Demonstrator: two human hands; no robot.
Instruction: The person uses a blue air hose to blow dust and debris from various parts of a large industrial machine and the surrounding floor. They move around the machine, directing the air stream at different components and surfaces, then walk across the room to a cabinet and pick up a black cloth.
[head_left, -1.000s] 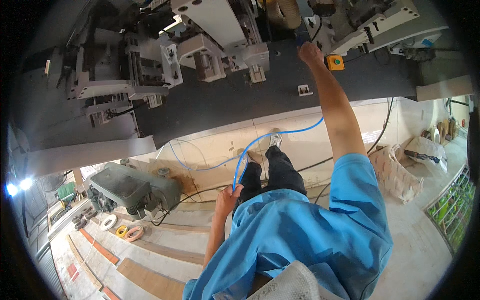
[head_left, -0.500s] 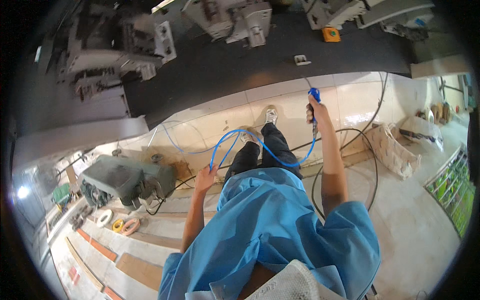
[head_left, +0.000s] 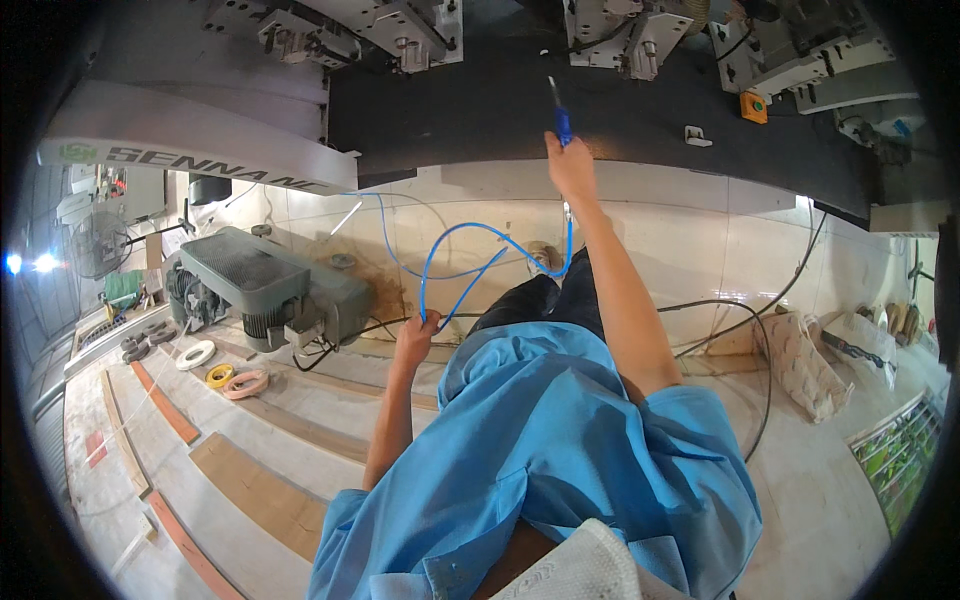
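A blue air blow gun [head_left: 563,126] with a thin metal nozzle is gripped in my right hand [head_left: 572,168], arm stretched forward. Its nozzle points away from me over the dark machine bed [head_left: 480,120]. From the gun's lower end a blue air hose [head_left: 470,226] loops down and left. My left hand [head_left: 417,332] is closed around a bend of that hose, low and to the left, in front of my blue shirt. Beyond the nozzle are metal machine units [head_left: 640,45] along the bed's far side.
An orange box with a green button [head_left: 754,107] and a small white bracket [head_left: 696,136] are at the right of the bed. A grey-green motor unit [head_left: 262,285] stands on the floor at left, near tape rolls [head_left: 220,376] and wooden strips [head_left: 255,485]. A black cable [head_left: 765,390] curves at right.
My right hand has carried the blow gun forward and left, from above the floor to over the machine bed. My left hand still holds the hose. The whole view has shifted.
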